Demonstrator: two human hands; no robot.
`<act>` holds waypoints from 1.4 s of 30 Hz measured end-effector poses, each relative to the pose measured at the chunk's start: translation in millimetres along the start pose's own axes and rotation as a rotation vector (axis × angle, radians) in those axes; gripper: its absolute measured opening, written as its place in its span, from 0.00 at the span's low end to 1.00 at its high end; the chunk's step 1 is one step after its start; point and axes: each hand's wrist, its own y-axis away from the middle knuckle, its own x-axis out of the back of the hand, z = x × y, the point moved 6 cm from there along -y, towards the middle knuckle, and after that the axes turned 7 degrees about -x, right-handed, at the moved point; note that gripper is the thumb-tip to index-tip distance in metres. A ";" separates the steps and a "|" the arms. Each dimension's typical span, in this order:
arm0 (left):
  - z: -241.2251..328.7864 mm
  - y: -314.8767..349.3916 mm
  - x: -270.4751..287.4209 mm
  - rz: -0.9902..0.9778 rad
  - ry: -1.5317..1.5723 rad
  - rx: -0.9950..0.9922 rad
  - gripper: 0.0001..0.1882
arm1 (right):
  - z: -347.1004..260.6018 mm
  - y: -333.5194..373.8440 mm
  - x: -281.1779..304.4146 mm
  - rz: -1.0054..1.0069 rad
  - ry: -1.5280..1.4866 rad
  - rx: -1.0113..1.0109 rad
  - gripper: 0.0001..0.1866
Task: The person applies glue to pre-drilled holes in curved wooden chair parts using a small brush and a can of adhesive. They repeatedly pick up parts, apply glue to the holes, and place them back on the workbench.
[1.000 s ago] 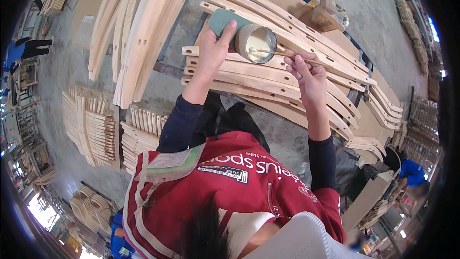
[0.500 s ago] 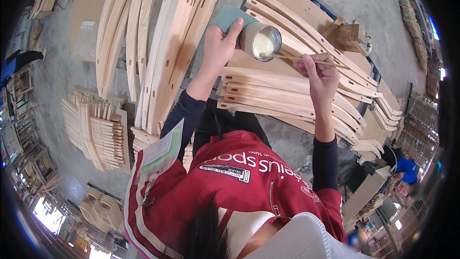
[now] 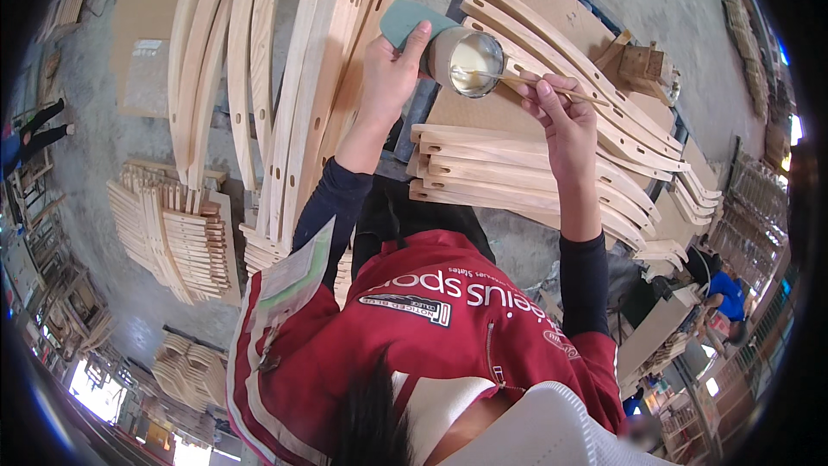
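My left hand (image 3: 390,73) is closed around a clear cup (image 3: 442,55) of creamy white liquid (image 3: 467,60), probably glue. A flat grey-green piece (image 3: 405,21) with rounded corners sits in the same hand, under my thumb; what it is I cannot tell. The cup tilts toward me, its mouth showing. Between the fingertips of my right hand (image 3: 565,116) is pinched a thin wooden stick (image 3: 517,78), its far end dipped in the liquid. Below the cup lie pale curved wooden pieces (image 3: 492,155) with slotted ends.
More curved wooden parts (image 3: 552,43) lie on cardboard to the right, beside a small wooden block (image 3: 642,69). Long slotted boards (image 3: 328,52) stand at the left. A stack of slats (image 3: 168,233) is farther left. A person in blue (image 3: 731,295) is at the far right.
The cup has shifted slightly up and left. My right hand has moved up and left with the stick, whose tip now sits farther left in the liquid.
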 end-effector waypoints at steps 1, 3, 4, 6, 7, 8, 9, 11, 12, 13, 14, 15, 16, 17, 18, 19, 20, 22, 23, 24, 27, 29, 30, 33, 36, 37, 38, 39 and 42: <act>-3.1 -1.5 1.5 0.004 0.004 0.008 0.16 | 2.3 -2.5 -1.5 -0.001 -0.060 -0.025 0.11; -9.3 -5.0 3.0 0.000 0.003 0.015 0.16 | 12.8 -10.7 5.2 0.020 -0.046 -0.080 0.10; -12.0 -6.3 3.5 -0.001 0.003 0.019 0.16 | 16.7 -14.2 8.4 0.031 -0.039 -0.108 0.10; -15.3 -8.6 5.2 -0.002 -0.016 0.029 0.17 | 20.5 -19.4 10.2 0.066 0.009 -0.169 0.09; -16.9 -9.6 6.2 -0.001 -0.026 0.033 0.17 | 22.2 -22.0 11.1 0.082 0.034 -0.200 0.09; -18.0 -10.5 7.9 0.006 -0.029 0.029 0.18 | 21.3 -24.5 11.0 0.069 -0.018 -0.169 0.09; -19.2 -11.6 10.1 0.014 -0.031 0.025 0.18 | 20.5 -27.4 11.3 0.056 -0.069 -0.138 0.10; -23.6 -14.4 17.8 0.029 -0.033 0.025 0.18 | 15.5 -35.0 15.2 0.091 -0.111 -0.068 0.11; -26.8 -16.5 24.9 0.036 -0.033 0.031 0.19 | 10.6 -40.1 18.7 0.139 -0.101 -0.030 0.11; -29.0 -17.9 32.1 0.043 -0.033 0.036 0.19 | 7.0 -45.6 22.6 0.187 -0.092 0.009 0.11; -30.2 -18.8 38.9 0.051 -0.045 0.029 0.19 | 5.7 -49.9 27.3 0.225 0.018 0.076 0.11; -29.9 -19.7 46.0 0.061 -0.056 0.020 0.20 | 6.2 -54.7 31.6 0.260 0.129 0.143 0.11; -29.1 -20.3 50.5 0.070 -0.067 0.010 0.20 | 7.7 -60.0 36.2 0.294 0.240 0.211 0.11; -22.4 -17.3 52.6 0.099 -0.056 0.017 0.20 | 11.3 -66.7 37.6 0.294 0.278 0.240 0.11; -23.0 -15.8 56.1 0.102 -0.057 0.033 0.19 | 14.1 -68.2 41.5 0.318 0.334 0.251 0.11; -23.7 -15.2 60.6 0.103 -0.059 0.050 0.18 | 15.9 -68.5 45.1 0.344 0.390 0.261 0.11; -23.3 -14.2 64.4 0.110 -0.060 0.065 0.17 | 16.4 -68.6 46.2 0.364 0.447 0.271 0.11; -18.9 -10.0 67.9 0.107 -0.061 0.070 0.17 | 15.8 -64.2 53.9 0.420 0.516 0.297 0.12; -17.2 -8.8 69.2 0.106 -0.061 0.072 0.17 | 15.2 -61.6 58.1 0.447 0.551 0.311 0.12; -18.6 -8.7 70.8 0.106 -0.059 0.076 0.17 | 15.7 -59.5 62.4 0.461 0.564 0.322 0.12; -21.2 -7.3 71.5 0.103 -0.062 0.085 0.17 | 16.6 -53.6 72.8 0.495 0.632 0.363 0.13; -18.3 -6.8 68.8 0.100 -0.080 0.085 0.18 | 18.2 -51.0 74.5 0.514 0.615 0.346 0.13; -17.7 -7.0 67.4 0.095 -0.084 0.083 0.18 | 18.6 -49.8 75.3 0.524 0.606 0.338 0.13; -16.0 -8.3 63.1 0.081 -0.090 0.074 0.18 | 25.1 -50.4 78.0 0.491 0.552 0.372 0.15; -14.5 -9.5 58.9 0.068 -0.082 0.072 0.18 | 23.5 -49.5 78.0 0.518 0.571 0.356 0.14; -13.0 -9.3 57.8 0.060 -0.081 0.076 0.18 | 22.8 -48.5 79.8 0.529 0.585 0.358 0.14; -12.0 -9.0 57.0 0.053 -0.080 0.079 0.18 | 21.6 -47.1 82.2 0.540 0.600 0.361 0.15; -11.7 -8.6 56.6 0.052 -0.078 0.080 0.18 | 20.5 -45.8 84.8 0.552 0.615 0.364 0.15; -11.5 -8.5 55.3 0.048 -0.074 0.082 0.18 | 26.4 -48.1 92.5 0.496 0.594 0.349 0.13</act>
